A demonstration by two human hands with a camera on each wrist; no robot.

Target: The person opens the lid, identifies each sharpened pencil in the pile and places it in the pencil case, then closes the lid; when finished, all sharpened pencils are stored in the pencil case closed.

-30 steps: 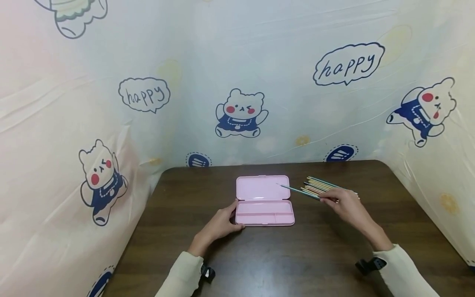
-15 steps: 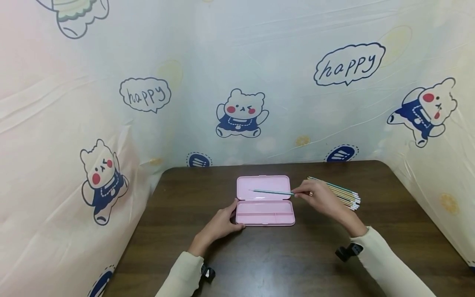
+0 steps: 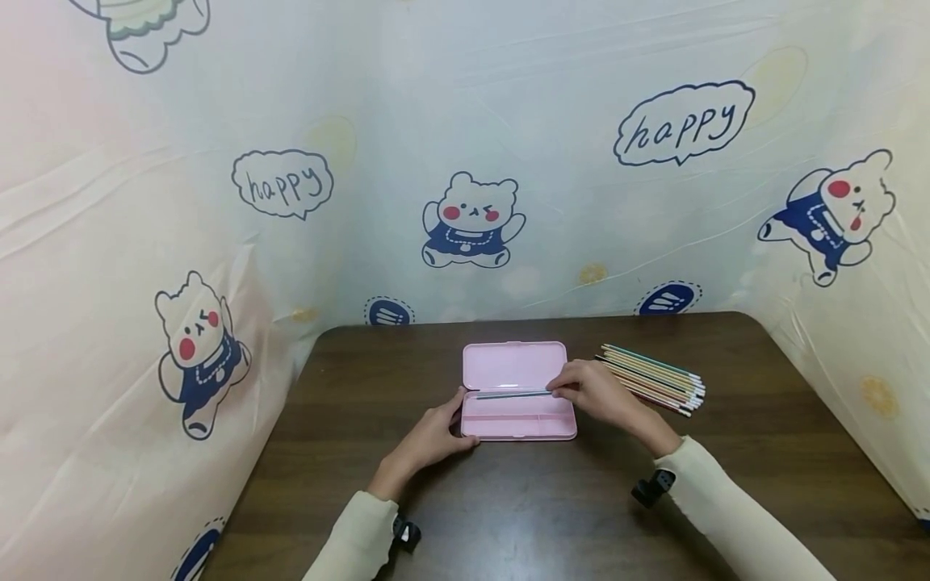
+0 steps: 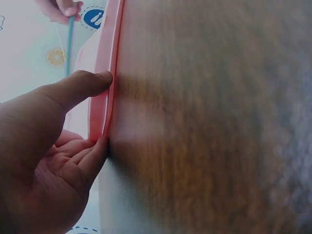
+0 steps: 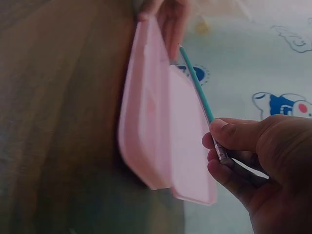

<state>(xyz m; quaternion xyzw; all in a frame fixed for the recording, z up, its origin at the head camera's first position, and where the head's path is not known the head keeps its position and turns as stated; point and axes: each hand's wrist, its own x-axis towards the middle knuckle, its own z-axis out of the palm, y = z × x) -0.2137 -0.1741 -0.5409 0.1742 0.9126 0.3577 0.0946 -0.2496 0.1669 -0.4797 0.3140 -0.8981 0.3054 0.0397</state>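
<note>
A pink pencil case [image 3: 501, 430] lies on the table with its lid [image 3: 514, 365] folded back and dividers in its base. My left hand [image 3: 430, 436] grips the case's left end, thumb on the front edge and fingers round the side. In the right wrist view, my right hand [image 5: 273, 161] pinches a teal pencil [image 5: 199, 85] near its end between thumb and fingers. From the head view, that pencil lies level across the back of the base, close to the hinge; whether it touches the case cannot be seen. A row of several pencils [image 3: 654, 379] lies right of the case, partly behind my right hand.
The dark wooden table [image 3: 508, 508] ends at a patterned cloth [image 3: 559, 161] hung behind and at the sides. A black device is strapped at each sleeve cuff.
My right hand has carried the teal pencil leftward from the loose pencils to the case, then lowered it from over the lid to the base. My left hand stays put.
</note>
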